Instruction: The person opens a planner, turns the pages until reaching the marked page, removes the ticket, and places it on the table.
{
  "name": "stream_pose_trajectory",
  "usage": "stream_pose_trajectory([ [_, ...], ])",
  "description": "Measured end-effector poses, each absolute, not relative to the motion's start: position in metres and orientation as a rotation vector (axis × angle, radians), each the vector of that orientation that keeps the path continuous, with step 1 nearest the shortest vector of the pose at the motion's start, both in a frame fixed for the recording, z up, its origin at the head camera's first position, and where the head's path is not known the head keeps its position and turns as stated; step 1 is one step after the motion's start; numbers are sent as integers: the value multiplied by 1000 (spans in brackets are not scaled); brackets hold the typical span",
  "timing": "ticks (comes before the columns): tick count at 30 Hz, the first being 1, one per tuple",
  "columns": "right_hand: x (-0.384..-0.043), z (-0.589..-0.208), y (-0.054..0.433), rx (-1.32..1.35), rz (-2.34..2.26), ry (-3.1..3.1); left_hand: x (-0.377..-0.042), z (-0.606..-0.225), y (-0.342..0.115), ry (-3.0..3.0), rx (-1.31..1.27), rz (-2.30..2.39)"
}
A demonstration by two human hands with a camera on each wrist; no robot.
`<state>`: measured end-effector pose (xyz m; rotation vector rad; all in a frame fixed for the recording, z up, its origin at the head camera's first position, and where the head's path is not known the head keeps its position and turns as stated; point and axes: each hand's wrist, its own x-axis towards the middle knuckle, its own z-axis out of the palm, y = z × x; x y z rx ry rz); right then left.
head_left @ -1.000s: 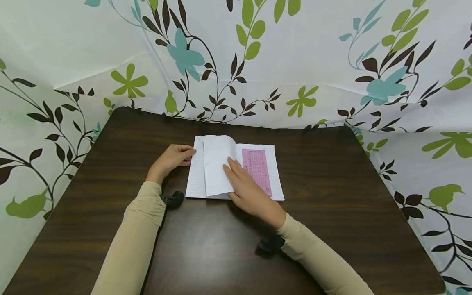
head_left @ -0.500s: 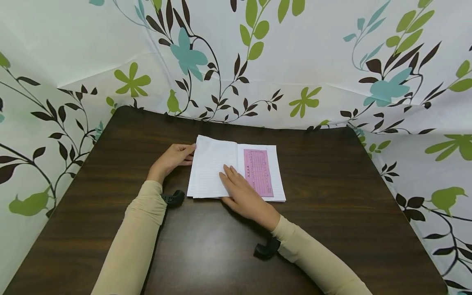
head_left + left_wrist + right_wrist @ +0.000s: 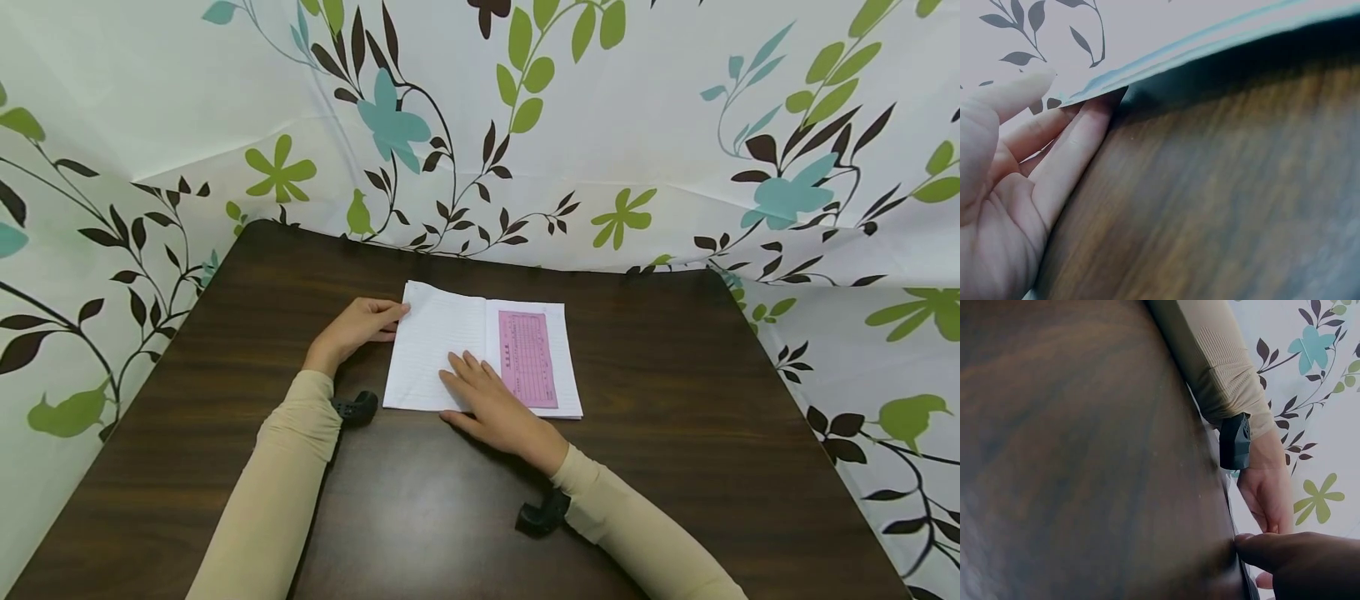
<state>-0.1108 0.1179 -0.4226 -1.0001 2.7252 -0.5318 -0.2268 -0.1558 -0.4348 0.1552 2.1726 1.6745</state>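
An open notebook [image 3: 431, 350] with lined white pages lies on the table. On its right page is a pink printed slip [image 3: 527, 360] with rows of small text, too small to read. My left hand [image 3: 357, 331] holds the notebook's left edge near the upper corner. In the left wrist view, its fingers [image 3: 1079, 147] reach under the edge while the thumb is above. My right hand [image 3: 498, 412] rests with outstretched fingers on the lower part of the left page, beside the slip. Only part of the right hand [image 3: 1297, 553] shows in the right wrist view.
The dark wood-grain table [image 3: 645, 433] extends around the notebook. A white cloth [image 3: 465, 150] with leaves, flowers and birds hangs behind and at both sides. Each wrist carries a black camera mount [image 3: 542, 512] on its inner side.
The half-turned page has come down flat onto the left side. My right hand has slid left and slightly down with it. The left hand keeps its hold at the left edge.
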Motion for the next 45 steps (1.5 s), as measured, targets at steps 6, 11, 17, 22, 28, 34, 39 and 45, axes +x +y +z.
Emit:
stream_pose_trajectory([
  [6,-111,-422,120,-1007,-505,2712,-227,-435,-154,2187,150,1659],
  [11,-113,-421,122,-1019,-523,2712,-226,-433,-153,2205,129,1652],
  [17,-120,-415,126,-961,-681,2694,-226,-433,-152,2217,117,1639],
  [22,-128,-408,133,-900,-808,2753,-226,-434,-153,2211,113,1641],
  [28,-145,-398,151,-612,-1033,2946,-225,-432,-153,2201,123,1642],
  [34,-160,-390,184,-176,-910,3072,-225,-432,-151,2216,109,1634],
  [39,-167,-390,201,21,-734,3035,-226,-433,-152,2218,115,1631],
  [45,-172,-398,208,123,-637,2977,-228,-434,-152,2230,109,1628],
])
